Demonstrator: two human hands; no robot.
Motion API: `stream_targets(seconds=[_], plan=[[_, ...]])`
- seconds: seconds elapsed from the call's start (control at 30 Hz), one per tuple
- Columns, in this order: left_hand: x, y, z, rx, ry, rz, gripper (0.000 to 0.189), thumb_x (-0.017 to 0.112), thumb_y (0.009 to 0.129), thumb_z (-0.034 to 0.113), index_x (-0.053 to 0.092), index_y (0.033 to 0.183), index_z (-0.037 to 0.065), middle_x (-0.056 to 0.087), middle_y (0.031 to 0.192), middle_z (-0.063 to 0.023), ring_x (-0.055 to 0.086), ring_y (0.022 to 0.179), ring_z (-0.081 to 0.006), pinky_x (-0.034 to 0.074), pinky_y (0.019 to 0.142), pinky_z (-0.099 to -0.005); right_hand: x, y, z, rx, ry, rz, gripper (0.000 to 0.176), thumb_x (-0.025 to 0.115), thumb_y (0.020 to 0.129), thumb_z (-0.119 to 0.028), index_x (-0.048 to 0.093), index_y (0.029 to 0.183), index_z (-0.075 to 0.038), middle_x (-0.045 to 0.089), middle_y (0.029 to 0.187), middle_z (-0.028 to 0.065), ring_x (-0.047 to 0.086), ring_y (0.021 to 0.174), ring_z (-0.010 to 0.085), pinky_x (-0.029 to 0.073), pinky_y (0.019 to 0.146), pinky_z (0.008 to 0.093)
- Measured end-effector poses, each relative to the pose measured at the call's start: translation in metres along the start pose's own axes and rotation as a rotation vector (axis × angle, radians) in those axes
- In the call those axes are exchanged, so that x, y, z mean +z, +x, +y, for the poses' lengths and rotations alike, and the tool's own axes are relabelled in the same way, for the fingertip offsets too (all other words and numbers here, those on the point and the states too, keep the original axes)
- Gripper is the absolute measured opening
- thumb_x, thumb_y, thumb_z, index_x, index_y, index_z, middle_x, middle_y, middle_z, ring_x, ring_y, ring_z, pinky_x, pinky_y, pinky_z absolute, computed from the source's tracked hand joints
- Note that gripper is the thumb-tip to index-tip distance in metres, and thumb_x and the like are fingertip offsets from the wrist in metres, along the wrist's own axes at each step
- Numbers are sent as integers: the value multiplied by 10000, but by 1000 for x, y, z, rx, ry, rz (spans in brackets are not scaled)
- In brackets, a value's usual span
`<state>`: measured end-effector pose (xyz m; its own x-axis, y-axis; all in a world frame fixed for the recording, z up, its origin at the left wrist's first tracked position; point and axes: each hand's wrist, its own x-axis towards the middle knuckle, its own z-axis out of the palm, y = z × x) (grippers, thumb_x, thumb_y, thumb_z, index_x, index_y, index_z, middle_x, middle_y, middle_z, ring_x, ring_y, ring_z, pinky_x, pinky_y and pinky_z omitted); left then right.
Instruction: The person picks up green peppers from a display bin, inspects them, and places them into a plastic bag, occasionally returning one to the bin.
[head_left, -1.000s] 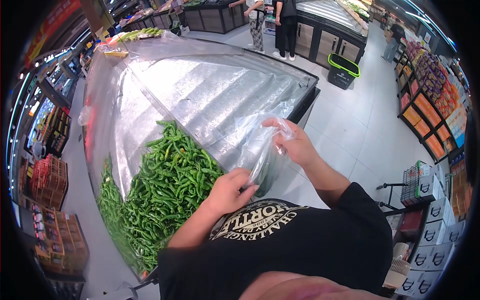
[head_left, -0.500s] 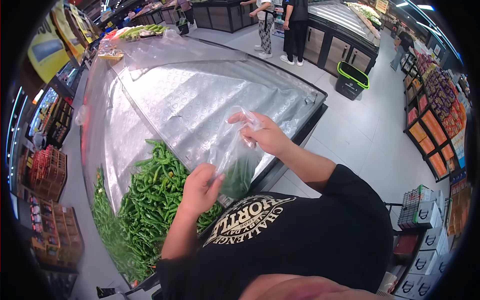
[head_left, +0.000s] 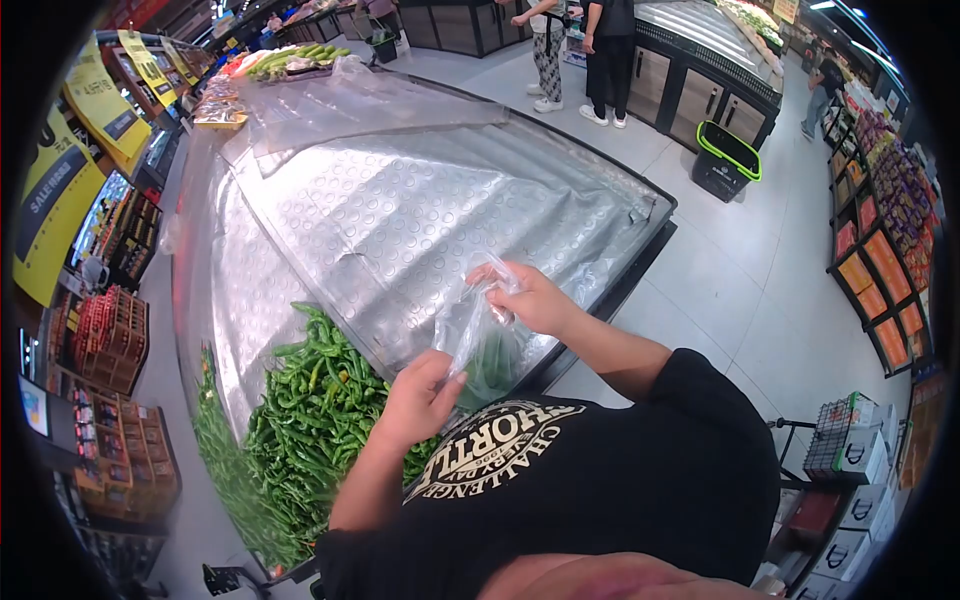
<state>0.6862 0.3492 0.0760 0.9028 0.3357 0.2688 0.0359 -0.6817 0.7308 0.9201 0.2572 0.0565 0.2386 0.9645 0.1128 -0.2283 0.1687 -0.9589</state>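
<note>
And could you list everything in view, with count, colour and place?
display stand: one, silver, centre
plastic bag: one, clear, green inside, by stand's near edge
peppers: uncountable heap, green, stand's near left
long vegetables: several, green, top left
shopping basket: one, black, green rim, floor right
sale signs: several, yellow, upper left
shelves: several, multicoloured, both sides
cartons: several, white, lower right
other people: at least three, mixed clothing, background
T-shirt: one, black, bottom
left hand: one, bare, at the bag
right hand: one, bare, gripping the bag

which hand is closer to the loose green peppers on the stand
The left hand, beside the loose green peppers; the right hand is farther from them, at the top of the clear plastic bag.
</note>
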Motion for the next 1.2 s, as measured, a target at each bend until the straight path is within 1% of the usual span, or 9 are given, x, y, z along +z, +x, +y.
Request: stream_targets(seconds=[0.13, 0.2, 0.3, 0.53, 0.63, 0.7, 0.83, 1.0, 1.2], plan=[[3, 3, -10, 54, -52, -74, 147, 625, 920, 138, 656, 984, 9, 626, 841, -128, 616, 738, -265, 488, 689, -347, -2, -8, 9, 15, 8, 46, 302, 522, 925, 1, 609, 1210, -53, 550, 766, -25, 492, 627, 56, 405, 571, 230], [4, 4, -16, -289, -391, -166, 261, 552, 973, 222, 668, 1086, 18, 655, 851, -100, 623, 739, -197, 496, 708, -322, -1, -14, 9, 24, 10, 61, 293, 527, 925, -6, 606, 1205, -43, 566, 780, -14, 508, 639, 60, 414, 572, 229], [12, 12, -11, -517, -492, -209, 311, 477, 992, 220, 655, 1149, 19, 665, 855, -87, 611, 736, -155, 495, 713, -315, 0, -22, 11, 27, -41, 113, 295, 530, 916, 14, 609, 1195, -36, 568, 791, -6, 511, 641, 65, 421, 577, 232], [26, 31, -11, -306, -161, -518, 298, 508, 946, 138, 624, 1199, 34, 678, 945, -111, 637, 854, -167, 503, 788, -333, -1, -38, 23, 40, -57, 165, 308, 538, 908, 24, 617, 1196, -48, 572, 816, -21, 513, 663, 56, 428, 598, 229], [35, 35, -8, -202, -64, -584, 285, 543, 914, 128, 624, 1170, 34, 688, 977, -155, 657, 896, -234, 500, 815, -361, 3, -42, 19, 31, -69, 155, 311, 539, 912, 16, 619, 1201, -65, 574, 847, -39, 509, 687, 41, 427, 616, 219], [44, 37, -10, -86, -49, -502, 222, 550, 873, 135, 637, 1036, 13, 665, 950, -246, 643, 876, -412, 498, 786, -446, 5, -45, 17, 26, -82, 153, 310, 539, 912, 19, 619, 1199, -64, 575, 866, -42, 509, 701, 38, 428, 624, 218], [58, 47, -25, -119, -97, -486, 237, 572, 864, 167, 644, 1020, 4, 662, 955, -257, 645, 932, -410, 495, 797, -459, 8, -48, 14, 8, -89, 134, 310, 536, 912, 24, 616, 1201, -57, 596, 928, -26, 523, 765, 40, 439, 684, 217], [67, 61, -33, -116, 450, -719, 328, 633, 835, 268, 674, 1079, 52, 687, 1004, -219, 661, 951, -391, 517, 816, -449, 9, -51, 16, -12, -66, 165, 323, 549, 898, 35, 606, 1207, -42, 587, 865, -23, 517, 716, 47, 430, 636, 231], [84, 59, -45, -210, 650, -758, 422, 609, 842, 220, 556, 1202, 6, 658, 1152, -199, 651, 1069, -340, 529, 893, -430, 4, -63, 19, 22, -127, 248, 383, 549, 899, 20, 548, 1279, -32, 632, 1021, 26, 577, 829, 69, 470, 712, 238]])
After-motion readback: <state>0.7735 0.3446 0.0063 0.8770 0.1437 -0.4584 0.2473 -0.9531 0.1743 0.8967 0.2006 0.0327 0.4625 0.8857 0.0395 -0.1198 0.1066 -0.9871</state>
